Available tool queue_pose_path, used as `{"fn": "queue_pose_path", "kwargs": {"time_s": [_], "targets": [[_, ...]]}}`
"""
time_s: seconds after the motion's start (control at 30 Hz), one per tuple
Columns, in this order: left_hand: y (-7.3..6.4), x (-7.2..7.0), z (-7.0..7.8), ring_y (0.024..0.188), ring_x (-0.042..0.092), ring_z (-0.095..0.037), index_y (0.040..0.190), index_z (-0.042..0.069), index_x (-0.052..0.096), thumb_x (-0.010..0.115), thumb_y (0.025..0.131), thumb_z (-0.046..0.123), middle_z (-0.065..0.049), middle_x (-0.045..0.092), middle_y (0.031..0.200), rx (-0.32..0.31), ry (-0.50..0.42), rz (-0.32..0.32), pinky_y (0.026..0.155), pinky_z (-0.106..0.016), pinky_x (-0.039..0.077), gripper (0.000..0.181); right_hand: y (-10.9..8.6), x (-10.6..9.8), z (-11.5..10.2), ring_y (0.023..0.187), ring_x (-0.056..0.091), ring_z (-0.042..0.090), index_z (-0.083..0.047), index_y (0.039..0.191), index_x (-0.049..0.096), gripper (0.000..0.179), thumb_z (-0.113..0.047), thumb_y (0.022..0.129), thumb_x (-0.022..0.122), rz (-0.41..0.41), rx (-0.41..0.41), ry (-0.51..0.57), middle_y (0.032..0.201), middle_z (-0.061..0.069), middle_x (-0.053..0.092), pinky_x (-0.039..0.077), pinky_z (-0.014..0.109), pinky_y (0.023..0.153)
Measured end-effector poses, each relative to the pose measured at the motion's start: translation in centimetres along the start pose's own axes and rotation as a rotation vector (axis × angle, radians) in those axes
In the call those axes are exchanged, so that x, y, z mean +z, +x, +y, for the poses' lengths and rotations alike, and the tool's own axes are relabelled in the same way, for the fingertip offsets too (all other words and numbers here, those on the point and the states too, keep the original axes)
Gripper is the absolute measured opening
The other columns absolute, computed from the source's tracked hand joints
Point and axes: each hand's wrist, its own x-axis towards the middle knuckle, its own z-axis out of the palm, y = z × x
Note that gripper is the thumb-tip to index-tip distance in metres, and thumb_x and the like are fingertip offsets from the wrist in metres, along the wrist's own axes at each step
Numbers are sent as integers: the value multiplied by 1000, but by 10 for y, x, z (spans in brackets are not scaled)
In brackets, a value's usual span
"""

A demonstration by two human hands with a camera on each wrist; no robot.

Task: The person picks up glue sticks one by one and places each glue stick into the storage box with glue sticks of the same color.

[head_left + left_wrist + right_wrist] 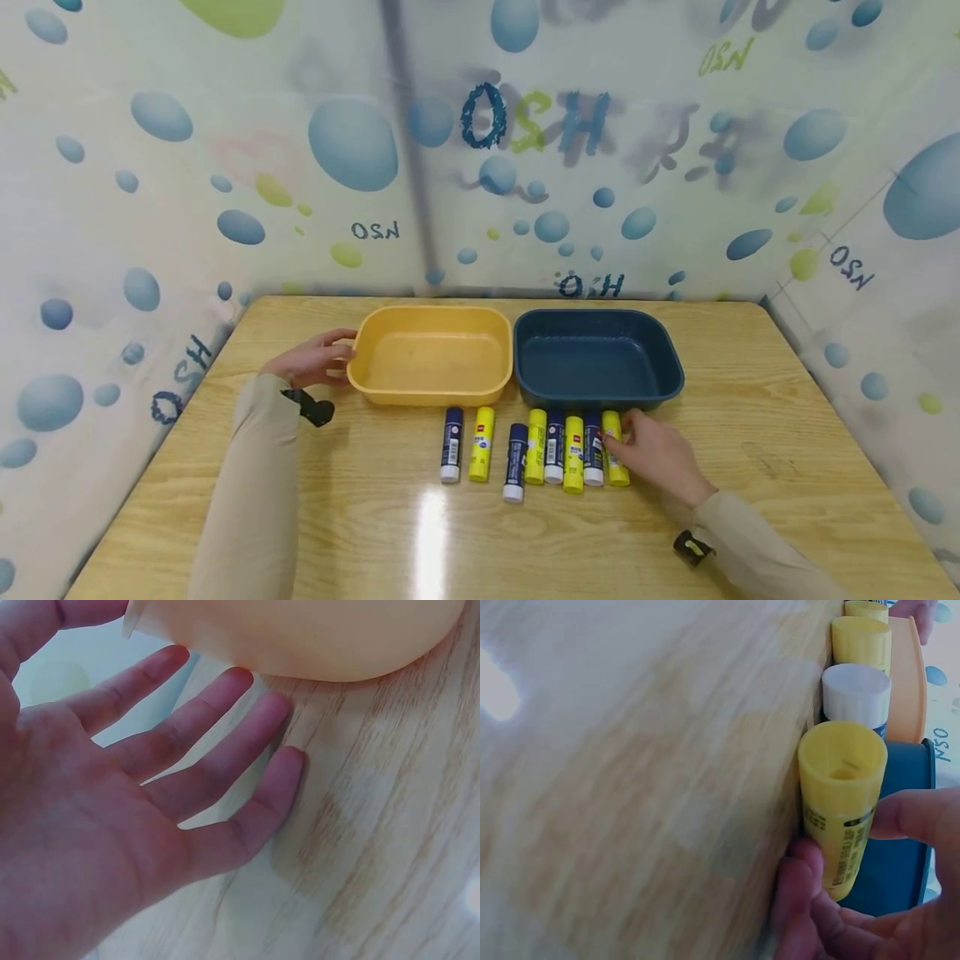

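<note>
At the right end of a row of glue sticks, my right hand [660, 458] pinches a yellow glue stick [840, 832], thumb on one side and fingers on the other. Beside it in the row lie a navy glue stick with a white end [593, 450] and another yellow glue stick [573, 456]. The row continues leftward with navy and yellow sticks alternating. My left hand [315, 360] is at the left side of the orange-yellow basin [431, 398]. In the left wrist view its fingers [202, 709] are spread and loosely bent, fingertips right at the basin's wall.
A dark blue basin [600, 395] stands right of the orange-yellow one, behind the row. A navy glue stick [452, 446] and a yellow one [482, 446] lie apart at the left. The wooden table [360, 517] meets a patterned curtain [465, 208] at the back.
</note>
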Motion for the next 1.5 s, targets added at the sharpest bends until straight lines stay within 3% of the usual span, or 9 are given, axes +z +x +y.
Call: {"fn": "queue_pose_path", "kwargs": {"time_s": [0.47,0.7,0.93,1.2,1.5], "targets": [[-2,-2,0,111,54,-26,151,3,12,49,99,19,-25,25,147,0,-3,-35,103,-50,37,66,-9,-12,-12,55,47,15,0,103,60,35,-28,83,69,-72,-3,11,66,0,52,37,29,48],[1,-4,-3,112,54,-28,151,4,14,50,98,20,-24,24,147,-3,-7,-34,102,-49,39,65,-19,-22,-27,51,47,13,-5,100,60,28,-25,83,69,-64,-72,39,63,-4,53,37,29,46],[0,-5,-6,109,56,-23,151,3,10,47,99,15,-25,25,145,21,-69,-57,102,-51,38,65,-25,-31,-39,50,46,12,-8,97,60,24,-24,84,70,-56,-131,48,63,-5,53,37,28,46],[0,-4,-7,109,56,-26,149,2,12,47,99,11,-24,29,141,38,-137,-83,98,-54,42,62,-25,-36,-43,50,47,12,-5,100,60,24,-21,84,69,-43,-139,84,63,-5,53,38,28,45],[1,-3,-6,108,56,-25,149,2,12,47,99,11,-22,30,139,28,-141,-78,97,-53,43,62,-23,-43,-47,51,46,13,-2,104,59,27,-20,86,67,-8,-160,105,65,-4,53,37,28,46]]}}
